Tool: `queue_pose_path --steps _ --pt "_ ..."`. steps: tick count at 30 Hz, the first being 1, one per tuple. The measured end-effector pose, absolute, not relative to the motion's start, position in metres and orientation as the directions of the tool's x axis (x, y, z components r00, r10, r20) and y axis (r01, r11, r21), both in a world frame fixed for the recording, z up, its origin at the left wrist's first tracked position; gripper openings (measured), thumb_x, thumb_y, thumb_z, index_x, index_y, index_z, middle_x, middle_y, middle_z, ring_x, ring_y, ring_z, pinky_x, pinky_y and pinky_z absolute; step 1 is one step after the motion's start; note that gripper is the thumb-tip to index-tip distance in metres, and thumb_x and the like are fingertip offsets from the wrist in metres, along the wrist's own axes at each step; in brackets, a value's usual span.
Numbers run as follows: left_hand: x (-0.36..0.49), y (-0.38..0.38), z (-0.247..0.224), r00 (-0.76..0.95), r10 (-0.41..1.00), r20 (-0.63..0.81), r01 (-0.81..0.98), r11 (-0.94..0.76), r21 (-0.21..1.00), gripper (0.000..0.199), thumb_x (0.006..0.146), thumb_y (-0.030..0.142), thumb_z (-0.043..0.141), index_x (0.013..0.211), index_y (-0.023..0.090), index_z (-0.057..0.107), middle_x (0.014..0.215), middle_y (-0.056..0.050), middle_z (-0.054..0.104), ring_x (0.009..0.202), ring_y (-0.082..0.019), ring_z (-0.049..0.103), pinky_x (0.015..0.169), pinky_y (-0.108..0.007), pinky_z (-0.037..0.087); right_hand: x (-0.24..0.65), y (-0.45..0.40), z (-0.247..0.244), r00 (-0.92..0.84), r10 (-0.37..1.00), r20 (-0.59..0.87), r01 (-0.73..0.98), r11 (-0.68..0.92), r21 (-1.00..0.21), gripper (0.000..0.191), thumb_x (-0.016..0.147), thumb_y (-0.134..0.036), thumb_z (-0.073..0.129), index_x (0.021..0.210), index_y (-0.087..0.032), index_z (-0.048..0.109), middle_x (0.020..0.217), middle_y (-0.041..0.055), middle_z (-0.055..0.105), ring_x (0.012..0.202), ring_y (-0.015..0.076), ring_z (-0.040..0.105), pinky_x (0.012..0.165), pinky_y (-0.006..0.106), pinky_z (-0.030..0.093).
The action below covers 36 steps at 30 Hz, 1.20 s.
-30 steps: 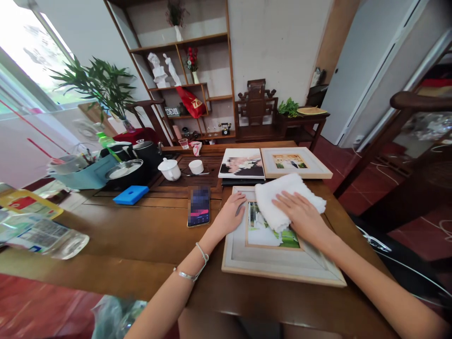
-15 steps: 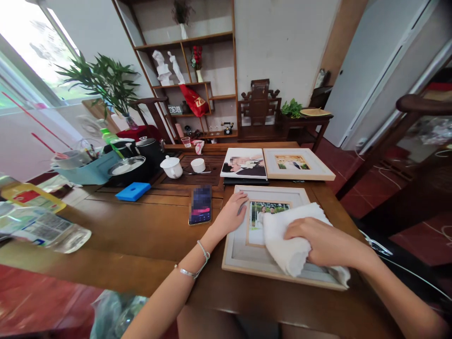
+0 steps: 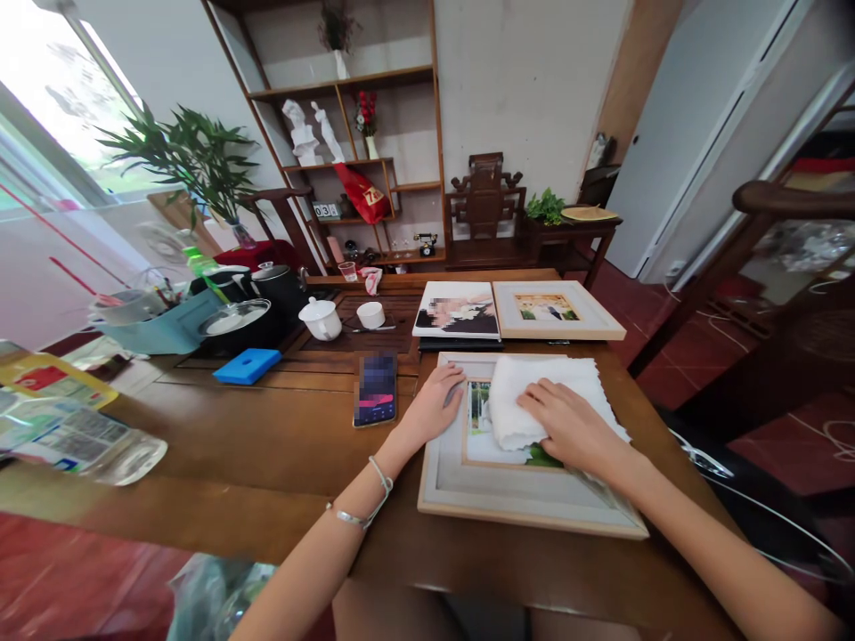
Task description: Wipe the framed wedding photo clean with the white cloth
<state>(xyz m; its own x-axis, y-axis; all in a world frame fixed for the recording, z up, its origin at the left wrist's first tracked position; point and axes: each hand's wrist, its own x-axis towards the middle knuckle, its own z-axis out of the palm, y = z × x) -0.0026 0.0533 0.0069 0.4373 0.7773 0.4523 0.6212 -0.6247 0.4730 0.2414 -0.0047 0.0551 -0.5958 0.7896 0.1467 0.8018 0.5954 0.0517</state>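
Observation:
A light wooden picture frame [image 3: 534, 503] with a photo inside lies flat near the table's front right edge. My left hand [image 3: 435, 402] rests on its upper left border, fingers extended and gripping nothing. On the right, my right hand [image 3: 567, 423] presses a folded white cloth [image 3: 574, 378] against the picture, fingers bent over it. The cloth covers most of the photo and the frame's upper right part. Green and white parts of the photo show at its left and below the cloth.
Behind the frame lie a white canvas picture [image 3: 456, 310] and another framed photo [image 3: 557, 310]. A phone [image 3: 376, 389] is left of my left hand. Farther left are a blue block [image 3: 247, 365], a lidded white cup [image 3: 321, 319] and plastic bottles [image 3: 80, 436].
My right hand and the cloth have moved up and slightly left across the frame, uncovering its lower right part. My left hand stays on the border. The view has shifted slightly.

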Motion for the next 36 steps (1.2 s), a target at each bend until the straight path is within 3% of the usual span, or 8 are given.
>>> queue_pose_path --steps 3,10,36 --pt "-0.003 0.054 0.006 0.441 0.769 0.463 0.618 -0.634 0.465 0.026 0.092 0.018 0.049 0.112 0.013 0.065 0.123 -0.015 0.063 0.125 -0.027 0.052 0.108 -0.051 0.042 0.238 -0.006 0.051 -0.619 0.764 0.182 0.785 0.608 0.117 0.036 0.058 0.0 0.051 0.091 -0.015 0.056 0.095 0.0112 0.058 0.094 0.0285 0.05 0.079 0.039 0.041" --pt "-0.003 0.055 0.003 0.442 0.766 0.467 0.612 -0.638 0.468 0.027 0.092 0.018 0.048 0.113 0.014 0.064 0.125 -0.015 0.062 0.126 -0.027 0.051 0.108 -0.051 0.042 0.237 -0.011 0.05 -0.636 0.744 0.203 0.771 0.621 0.138 0.036 0.058 0.002 0.05 0.088 -0.016 0.054 0.091 0.0107 0.058 0.089 0.0275 0.05 0.076 0.038 0.04" --pt "-0.003 0.056 0.004 0.447 0.763 0.467 0.601 -0.643 0.474 0.028 0.091 0.017 0.048 0.115 0.015 0.063 0.125 -0.014 0.062 0.126 -0.026 0.051 0.108 -0.051 0.042 0.233 -0.017 0.05 -0.637 0.753 0.162 0.769 0.634 0.078 0.034 0.056 0.001 0.049 0.085 -0.016 0.053 0.087 0.0099 0.058 0.086 0.0257 0.051 0.075 0.036 0.042"
